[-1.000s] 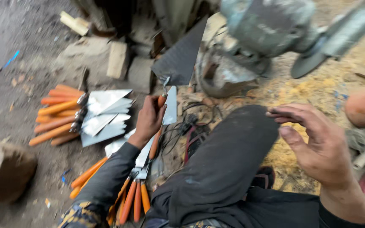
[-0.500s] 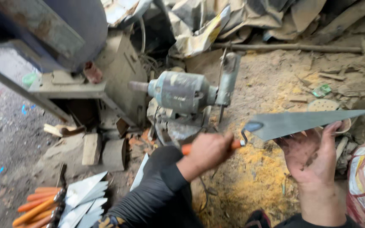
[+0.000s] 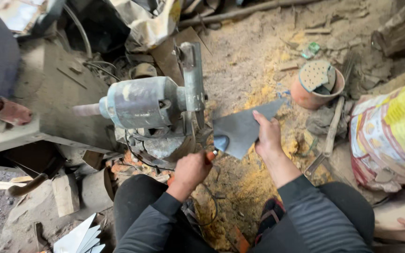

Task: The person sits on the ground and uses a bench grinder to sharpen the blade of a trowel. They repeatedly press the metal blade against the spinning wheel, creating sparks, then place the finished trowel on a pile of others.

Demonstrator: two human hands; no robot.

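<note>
Trowel (image 3: 242, 129), grey triangular blade with orange handle, is held beside the upright wheel of the bench grinder (image 3: 151, 103), above sawdust-strewn ground. The handle is enclosed by the left hand (image 3: 191, 169), fingers curled tight about it. The blade's upper face is pressed by the right hand (image 3: 268, 133), fingers extended and laid together. A clay pot (image 3: 317, 84) stands well apart.

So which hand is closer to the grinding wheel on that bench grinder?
Left. The left hand grips the trowel by its orange handle, just below the grinding wheel. The right hand presses the blade's far side, farther right of the wheel.
</note>
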